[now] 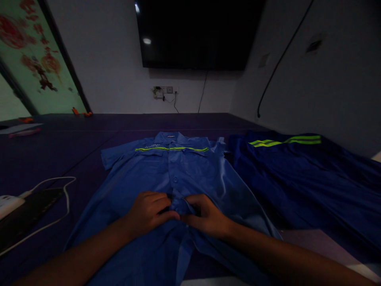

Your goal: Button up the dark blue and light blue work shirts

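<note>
A light blue work shirt point(166, 171) with a yellow-green reflective stripe across the chest lies flat, front up, on a dark purple surface point(89, 135). Both hands meet at the shirt's front placket, low on the garment. My left hand point(150, 212) has its fingers curled, pinching the left edge of the placket. My right hand point(205, 216) pinches the fabric from the other side. The fingertips of the two hands almost touch. A button shows on the placket just above them.
A darker blue garment point(297, 174) with reflective stripes lies to the right, against a grey wall. A white cable point(64, 198) and a dark flat device point(26, 216) sit at the left. A black screen point(196, 31) hangs on the far wall.
</note>
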